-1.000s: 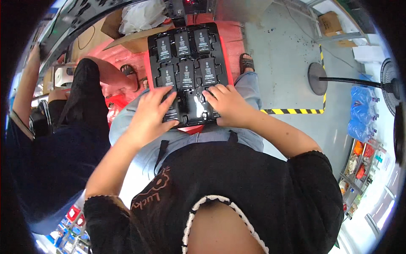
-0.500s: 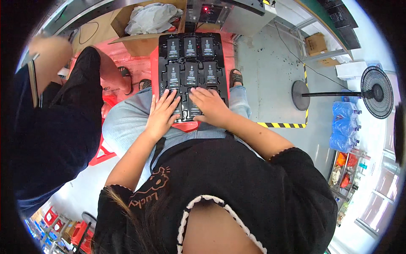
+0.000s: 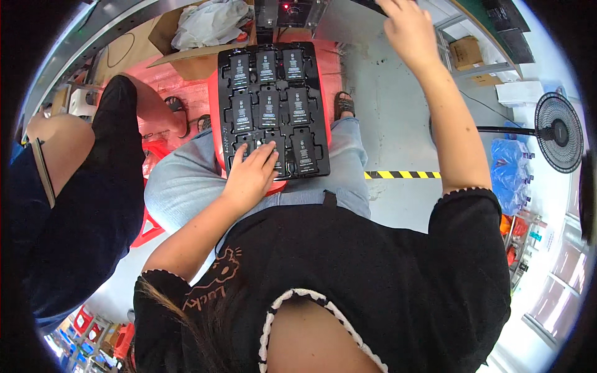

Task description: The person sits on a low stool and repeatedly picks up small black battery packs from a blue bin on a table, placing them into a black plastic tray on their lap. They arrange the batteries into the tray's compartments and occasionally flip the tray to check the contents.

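Note:
A black plastic tray (image 3: 318,93) lies in front of me on a red support (image 3: 214,118), between my knees. Flat black rectangular batteries (image 3: 267,109) with pale print sit in its pockets, in rows of three. My left hand (image 3: 252,176) rests on the near left part of the tray, fingers spread over the near-row batteries and partly hiding two of them. The near right battery (image 3: 304,150) is uncovered. Raised far off to the upper right, my right hand (image 3: 408,30) has its fingers stretched out at the picture's top edge, with no held thing visible; its fingertips are partly cut off.
Beyond the tray stands a machine with a red light (image 3: 286,7). An open cardboard box (image 3: 186,62) holding a plastic bag is at the far left. A co-worker's knee (image 3: 115,118) is close on my left. A fan (image 3: 558,132) stands at right, near blue-wrapped bottles (image 3: 509,180).
My right hand has left the tray and swung up to the far right, uncovering the near right battery. My left hand stays on the tray. The whole view has shifted slightly.

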Tool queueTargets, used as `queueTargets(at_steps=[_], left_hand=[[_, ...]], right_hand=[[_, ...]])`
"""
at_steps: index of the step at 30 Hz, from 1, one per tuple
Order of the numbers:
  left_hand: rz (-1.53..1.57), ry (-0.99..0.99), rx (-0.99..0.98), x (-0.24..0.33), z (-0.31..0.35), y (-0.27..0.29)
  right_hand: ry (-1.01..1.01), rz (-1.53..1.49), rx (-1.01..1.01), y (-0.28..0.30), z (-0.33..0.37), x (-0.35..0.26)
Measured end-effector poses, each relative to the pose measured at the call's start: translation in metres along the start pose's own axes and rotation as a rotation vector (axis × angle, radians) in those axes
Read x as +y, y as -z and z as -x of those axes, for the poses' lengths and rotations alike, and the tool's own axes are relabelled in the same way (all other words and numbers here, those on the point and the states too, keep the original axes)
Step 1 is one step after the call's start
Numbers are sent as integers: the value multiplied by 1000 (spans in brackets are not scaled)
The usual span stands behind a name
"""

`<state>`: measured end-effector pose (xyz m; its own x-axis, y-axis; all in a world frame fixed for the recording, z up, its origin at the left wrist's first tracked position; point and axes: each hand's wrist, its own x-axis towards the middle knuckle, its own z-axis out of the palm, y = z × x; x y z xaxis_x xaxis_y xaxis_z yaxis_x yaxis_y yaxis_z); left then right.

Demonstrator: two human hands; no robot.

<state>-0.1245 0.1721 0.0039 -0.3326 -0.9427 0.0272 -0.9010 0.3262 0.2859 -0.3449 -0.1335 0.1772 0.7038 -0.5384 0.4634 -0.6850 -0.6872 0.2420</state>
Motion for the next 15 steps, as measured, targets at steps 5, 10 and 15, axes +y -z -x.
queueTargets(at_steps=[5, 10, 15], left_hand=[[77, 70, 76, -2, -21, 12], [-24, 89, 61, -4, -21, 8], [-32, 176, 88, 22, -29, 1]], right_hand=[[33, -267, -92, 57, 3, -27], [76, -287, 136, 64, 35, -19], [-18, -122, 406, 90, 52, -21]])
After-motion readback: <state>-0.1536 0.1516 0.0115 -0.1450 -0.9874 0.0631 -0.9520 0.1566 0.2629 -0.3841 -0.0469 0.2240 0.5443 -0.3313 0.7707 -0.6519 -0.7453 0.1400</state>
